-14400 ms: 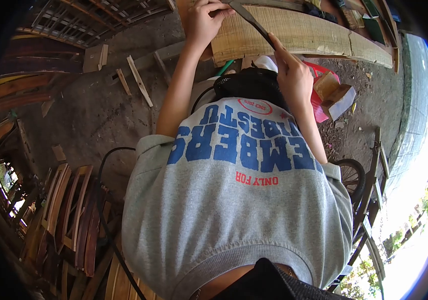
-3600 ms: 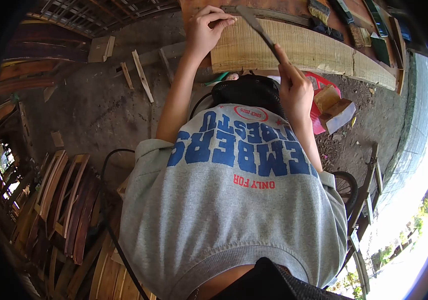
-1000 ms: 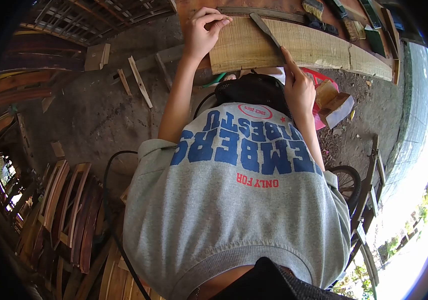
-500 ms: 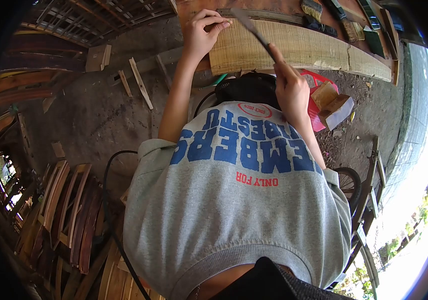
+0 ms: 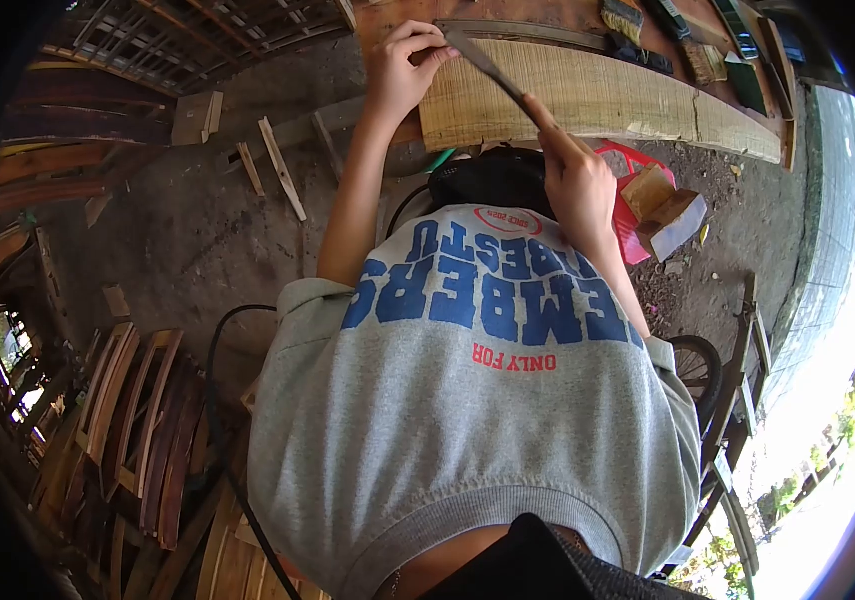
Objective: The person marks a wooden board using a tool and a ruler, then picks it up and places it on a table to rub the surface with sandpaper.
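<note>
In my right hand (image 5: 581,175), the fingers are wrapped round the handle end of a long, narrow, flat dark metal tool (image 5: 488,66), with the index finger stretched along it. The tool slants up and left over a light wooden board (image 5: 588,95), its far end beside the fingertips of my left hand (image 5: 406,75). Thumb and fingers of the left hand are pinched together at the board's left end. Whatever lies between them is too small and covered to make out.
Brushes (image 5: 626,18) and other tools lie on the workbench (image 5: 568,18) behind the board. A red plastic chair (image 5: 631,215) and an open cardboard box (image 5: 666,210) are below at right. Curved wooden pieces (image 5: 138,420) are stacked at lower left. A black cable (image 5: 213,400) hangs by my left side.
The tool's far end has moved left and slightly down, up to my left fingertips. My right hand has shifted slightly left with it. The left hand has barely moved.
</note>
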Action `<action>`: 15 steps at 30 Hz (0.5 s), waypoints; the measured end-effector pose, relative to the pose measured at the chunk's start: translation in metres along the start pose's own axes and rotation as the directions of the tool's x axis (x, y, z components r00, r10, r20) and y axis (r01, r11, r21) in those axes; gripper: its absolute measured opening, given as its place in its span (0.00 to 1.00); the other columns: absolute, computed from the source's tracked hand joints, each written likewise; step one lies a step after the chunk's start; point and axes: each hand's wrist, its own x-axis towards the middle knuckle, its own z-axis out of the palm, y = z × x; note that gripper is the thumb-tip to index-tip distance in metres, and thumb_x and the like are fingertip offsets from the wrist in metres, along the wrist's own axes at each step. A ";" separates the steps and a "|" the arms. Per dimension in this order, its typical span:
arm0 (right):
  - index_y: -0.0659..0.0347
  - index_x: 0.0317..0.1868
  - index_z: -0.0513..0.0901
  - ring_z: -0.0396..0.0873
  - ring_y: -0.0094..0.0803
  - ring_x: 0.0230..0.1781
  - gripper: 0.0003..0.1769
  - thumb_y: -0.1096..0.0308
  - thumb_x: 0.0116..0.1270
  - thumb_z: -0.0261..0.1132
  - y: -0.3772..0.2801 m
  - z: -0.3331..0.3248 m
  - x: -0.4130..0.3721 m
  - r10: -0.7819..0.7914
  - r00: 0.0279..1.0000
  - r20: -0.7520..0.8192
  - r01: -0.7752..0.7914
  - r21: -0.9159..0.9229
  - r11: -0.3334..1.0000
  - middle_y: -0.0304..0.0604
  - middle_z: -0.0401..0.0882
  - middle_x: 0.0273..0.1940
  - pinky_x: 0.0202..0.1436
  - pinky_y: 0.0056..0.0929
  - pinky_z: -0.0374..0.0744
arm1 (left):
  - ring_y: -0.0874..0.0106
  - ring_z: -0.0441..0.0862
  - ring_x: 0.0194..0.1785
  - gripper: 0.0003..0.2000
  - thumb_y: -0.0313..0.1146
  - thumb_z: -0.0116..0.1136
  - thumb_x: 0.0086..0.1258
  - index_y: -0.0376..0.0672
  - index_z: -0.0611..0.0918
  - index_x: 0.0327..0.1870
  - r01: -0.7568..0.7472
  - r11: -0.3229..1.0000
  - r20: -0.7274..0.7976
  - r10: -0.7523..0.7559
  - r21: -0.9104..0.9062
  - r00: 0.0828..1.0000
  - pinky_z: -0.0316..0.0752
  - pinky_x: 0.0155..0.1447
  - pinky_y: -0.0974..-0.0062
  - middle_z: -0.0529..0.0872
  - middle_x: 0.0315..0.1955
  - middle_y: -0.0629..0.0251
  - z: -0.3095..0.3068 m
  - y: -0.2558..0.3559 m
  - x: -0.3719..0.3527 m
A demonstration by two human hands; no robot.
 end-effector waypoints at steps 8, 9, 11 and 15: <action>0.33 0.68 0.75 0.80 0.41 0.25 0.30 0.73 0.69 0.60 0.003 0.003 0.001 0.032 0.997 0.068 -0.036 0.050 0.998 0.43 0.79 0.26 0.28 0.39 0.77 | 0.68 0.86 0.42 0.09 0.32 0.71 0.60 0.38 0.88 0.37 -0.015 0.999 -0.006 0.015 -0.034 1.000 0.79 0.45 0.74 0.88 0.38 0.66 0.001 -0.001 -0.001; 0.34 0.68 0.75 0.81 0.40 0.25 0.29 0.73 0.69 0.60 0.005 0.003 0.000 0.029 0.998 0.064 -0.031 0.039 0.999 0.43 0.80 0.27 0.27 0.38 0.77 | 0.68 0.86 0.41 0.08 0.32 0.71 0.61 0.38 0.88 0.37 -0.026 0.999 -0.010 0.026 -0.043 1.000 0.79 0.45 0.74 0.88 0.38 0.66 0.002 -0.002 -0.001; 0.34 0.68 0.75 0.81 0.41 0.25 0.29 0.73 0.69 0.60 0.002 0.001 0.002 0.029 0.999 0.013 -0.030 0.087 0.996 0.43 0.80 0.27 0.28 0.39 0.77 | 0.69 0.86 0.41 0.08 0.32 0.71 0.61 0.38 0.89 0.36 -0.026 0.999 -0.024 0.025 -0.048 0.999 0.78 0.45 0.73 0.88 0.37 0.66 0.002 -0.006 -0.002; 0.35 0.68 0.75 0.82 0.42 0.25 0.28 0.72 0.69 0.60 0.002 -0.001 -0.004 0.080 0.996 0.036 -0.083 0.098 0.992 0.45 0.82 0.29 0.29 0.40 0.78 | 0.69 0.86 0.41 0.08 0.32 0.71 0.60 0.40 0.89 0.38 -0.015 0.999 0.001 0.015 -0.042 1.000 0.78 0.46 0.73 0.88 0.37 0.66 0.003 -0.005 -0.003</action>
